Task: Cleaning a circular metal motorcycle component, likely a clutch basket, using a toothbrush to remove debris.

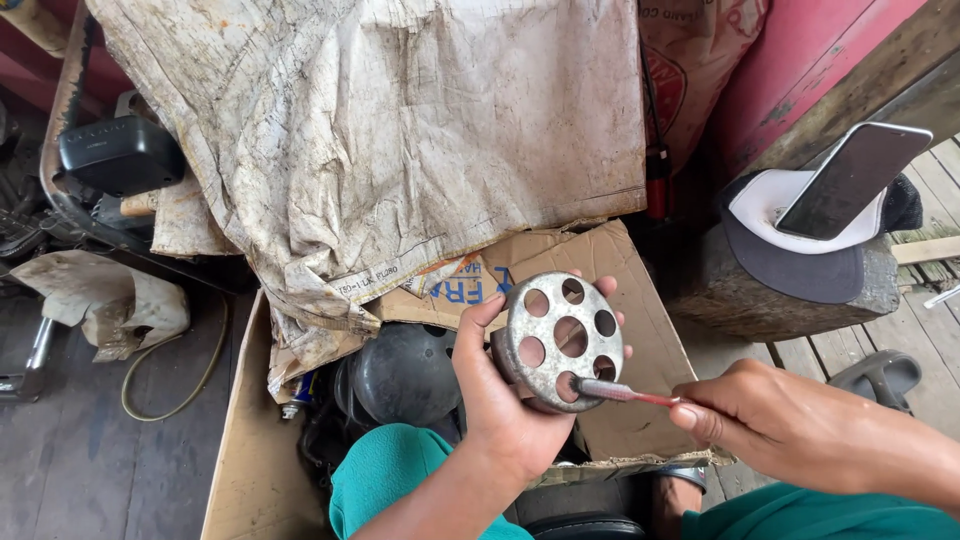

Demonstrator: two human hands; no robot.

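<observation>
soft, even daylight fills the view, brightest toward two o'clock, where the phone screen [850, 180] shows a pale sheen. the floor at eight o'clock sits dim. shadows are gentle, darkest inside the cardboard box [620, 300]. focus is sharp centrally; lines bow slightly at the edges.

rough repair workshop, likely for small engines or motorbikes. a grease-stained sack [380, 130] drapes over a torn cardboard box [610, 290] of dark metal parts [405, 375], with a black plastic case [120, 150] and a hose [180, 395] on the grimy floor [90, 470]. plank decking [900, 340], a wooden block [790, 295] used as a stand and a red painted wall [810, 50] close it in.
</observation>
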